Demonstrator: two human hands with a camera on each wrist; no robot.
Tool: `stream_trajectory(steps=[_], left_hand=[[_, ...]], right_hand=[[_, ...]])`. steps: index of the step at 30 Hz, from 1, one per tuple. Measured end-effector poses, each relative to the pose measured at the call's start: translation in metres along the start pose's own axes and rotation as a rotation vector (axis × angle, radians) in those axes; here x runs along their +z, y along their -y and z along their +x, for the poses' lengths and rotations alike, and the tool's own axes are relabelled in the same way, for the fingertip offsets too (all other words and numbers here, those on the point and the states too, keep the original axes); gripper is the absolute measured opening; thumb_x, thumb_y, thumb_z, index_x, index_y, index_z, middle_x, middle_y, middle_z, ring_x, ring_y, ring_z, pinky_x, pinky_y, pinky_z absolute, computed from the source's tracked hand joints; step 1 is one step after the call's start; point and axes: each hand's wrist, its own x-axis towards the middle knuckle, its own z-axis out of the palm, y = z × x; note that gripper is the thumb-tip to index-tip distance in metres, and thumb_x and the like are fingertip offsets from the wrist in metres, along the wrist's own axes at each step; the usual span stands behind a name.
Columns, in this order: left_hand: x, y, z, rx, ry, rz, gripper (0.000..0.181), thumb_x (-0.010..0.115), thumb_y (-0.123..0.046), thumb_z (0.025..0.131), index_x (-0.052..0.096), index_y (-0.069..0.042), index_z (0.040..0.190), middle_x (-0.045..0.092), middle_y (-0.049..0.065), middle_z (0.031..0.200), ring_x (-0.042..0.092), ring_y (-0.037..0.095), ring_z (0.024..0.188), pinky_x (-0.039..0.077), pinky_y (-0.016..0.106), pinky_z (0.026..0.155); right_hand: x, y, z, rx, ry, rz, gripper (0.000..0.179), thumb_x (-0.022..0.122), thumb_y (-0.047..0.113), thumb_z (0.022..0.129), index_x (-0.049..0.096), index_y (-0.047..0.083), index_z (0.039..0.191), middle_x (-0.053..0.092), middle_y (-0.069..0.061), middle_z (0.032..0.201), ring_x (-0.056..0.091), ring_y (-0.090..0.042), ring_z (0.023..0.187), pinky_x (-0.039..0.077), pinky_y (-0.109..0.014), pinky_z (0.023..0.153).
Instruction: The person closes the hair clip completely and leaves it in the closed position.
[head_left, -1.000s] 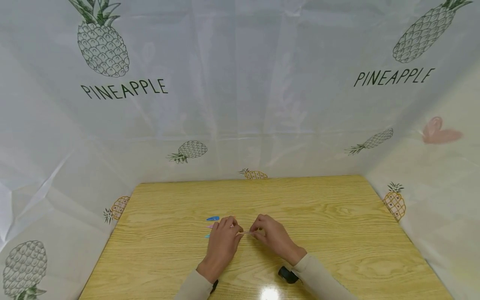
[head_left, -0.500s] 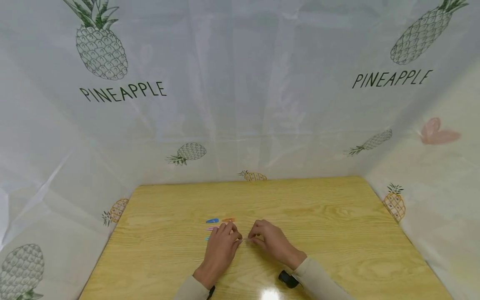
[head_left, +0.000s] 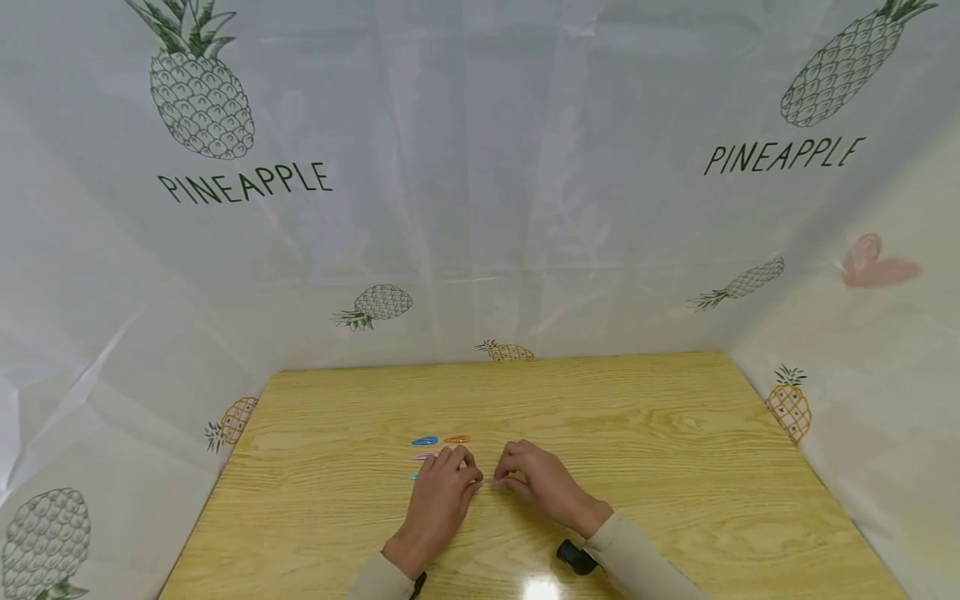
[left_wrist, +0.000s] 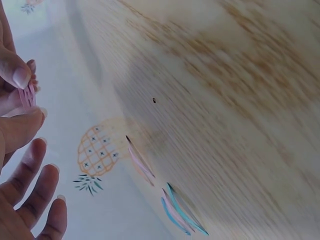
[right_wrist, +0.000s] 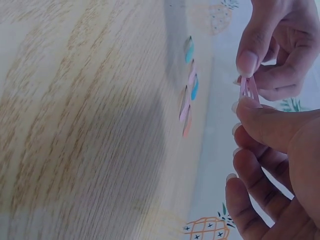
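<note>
A pink snap hair clip [right_wrist: 248, 87] is pinched between both hands above the table. My left hand [head_left: 441, 500] holds one end with thumb and fingertips; its other fingers [left_wrist: 35, 192] are spread loosely in the left wrist view. The opposite end is pinched by my right hand [head_left: 551, 487]. In the right wrist view the clip's slim prongs look splayed apart. Beyond my left hand lie a blue clip [head_left: 424, 440], an orange clip [head_left: 457, 438], a pink clip [head_left: 423, 457] and a teal clip [head_left: 413, 477], partly hidden by that hand.
The wood-grain table [head_left: 637, 417] runs back to a white sheet [head_left: 480, 208] printed with pineapples, which also hangs on both sides. A black device [head_left: 576, 557] is strapped at the right wrist. A small dark mark [left_wrist: 154, 100] shows on the tabletop.
Both hands sit slightly lower in the head view than a second ago, and the orange clip behind the left hand has come into plain sight. Both still hold the pink clip.
</note>
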Motion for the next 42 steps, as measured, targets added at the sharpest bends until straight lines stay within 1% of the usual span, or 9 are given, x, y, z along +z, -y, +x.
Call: stream_trajectory(steps=[2,4,8,14,20,22,27,33,42], left_hand=[[0.0001,0.0006,-0.0004,0.007,-0.003,0.003,0.010,0.086,-0.020,0.089,0.077,-0.022,0.085,0.060,-0.007,0.099,0.052,0.012,0.086,0.041,0.028,0.074],[0.0002,0.0013,-0.0010,0.015,-0.001,0.013,0.009,0.086,-0.020,0.089,0.078,-0.022,0.085,0.059,-0.008,0.099,0.052,0.012,0.085,0.041,0.028,0.074],[0.0006,0.0026,-0.0022,0.032,-0.005,0.013,0.010,0.087,-0.019,0.088,0.077,-0.022,0.085,0.059,-0.008,0.099,0.052,0.012,0.086,0.042,0.028,0.075],[0.0008,0.0042,-0.0039,0.064,-0.020,0.019,0.011,0.087,-0.020,0.087,0.077,-0.022,0.082,0.058,-0.008,0.099,0.051,0.011,0.085,0.041,0.027,0.074],[0.0007,0.0061,-0.0041,0.099,-0.022,0.063,0.013,0.088,-0.021,0.085,0.076,-0.024,0.082,0.058,-0.009,0.100,0.050,0.011,0.084,0.040,0.027,0.074],[0.0004,0.0063,-0.0041,0.105,-0.021,0.073,0.012,0.088,-0.021,0.085,0.076,-0.024,0.082,0.058,-0.009,0.100,0.050,0.011,0.084,0.040,0.027,0.074],[-0.0013,0.0058,-0.0037,0.097,-0.008,0.041,0.010,0.087,-0.021,0.085,0.078,-0.023,0.082,0.058,-0.009,0.100,0.050,0.010,0.083,0.039,0.026,0.073],[-0.0026,0.0070,-0.0029,0.118,-0.024,0.008,0.012,0.088,-0.018,0.084,0.077,-0.021,0.080,0.059,-0.009,0.099,0.049,0.010,0.082,0.039,0.026,0.072],[-0.0025,0.0103,-0.0028,0.186,-0.060,0.001,0.013,0.089,-0.019,0.082,0.076,-0.022,0.079,0.060,-0.008,0.099,0.051,0.009,0.081,0.039,0.026,0.072]], right_hand=[[-0.0001,-0.0003,0.0001,-0.014,-0.001,0.001,0.009,0.083,0.009,0.091,0.079,0.017,0.093,0.066,0.013,0.096,0.061,-0.005,0.090,0.057,-0.042,0.101],[-0.0001,-0.0003,0.0000,-0.026,-0.002,0.008,0.010,0.082,0.008,0.090,0.079,0.017,0.093,0.066,0.012,0.096,0.061,-0.006,0.090,0.058,-0.041,0.099],[0.0005,-0.0002,-0.0002,-0.047,-0.003,0.020,0.011,0.082,0.006,0.090,0.079,0.016,0.093,0.066,0.011,0.096,0.060,-0.007,0.088,0.059,-0.034,0.092],[0.0004,0.0002,0.0001,-0.077,-0.006,0.016,0.009,0.083,0.007,0.090,0.080,0.015,0.093,0.067,0.010,0.096,0.061,-0.007,0.088,0.058,-0.027,0.085],[0.0006,-0.0002,0.0004,-0.108,-0.016,0.027,0.010,0.083,0.006,0.089,0.079,0.015,0.092,0.068,0.009,0.095,0.060,-0.007,0.087,0.055,-0.022,0.079],[0.0006,-0.0001,0.0004,-0.120,-0.022,0.028,0.010,0.083,0.006,0.089,0.079,0.015,0.091,0.068,0.009,0.095,0.060,-0.009,0.086,0.054,-0.021,0.077],[0.0004,-0.0004,-0.0004,-0.144,-0.028,0.028,0.009,0.083,0.007,0.090,0.080,0.015,0.091,0.068,0.009,0.093,0.060,-0.010,0.083,0.051,-0.020,0.073],[0.0000,-0.0015,-0.0005,-0.176,-0.028,0.023,0.009,0.083,0.006,0.089,0.080,0.015,0.092,0.068,0.008,0.094,0.060,-0.009,0.084,0.052,-0.019,0.074],[-0.0003,-0.0038,-0.0014,-0.199,-0.018,0.033,0.009,0.083,0.007,0.090,0.080,0.015,0.094,0.068,0.008,0.095,0.060,-0.007,0.085,0.052,-0.018,0.075]])
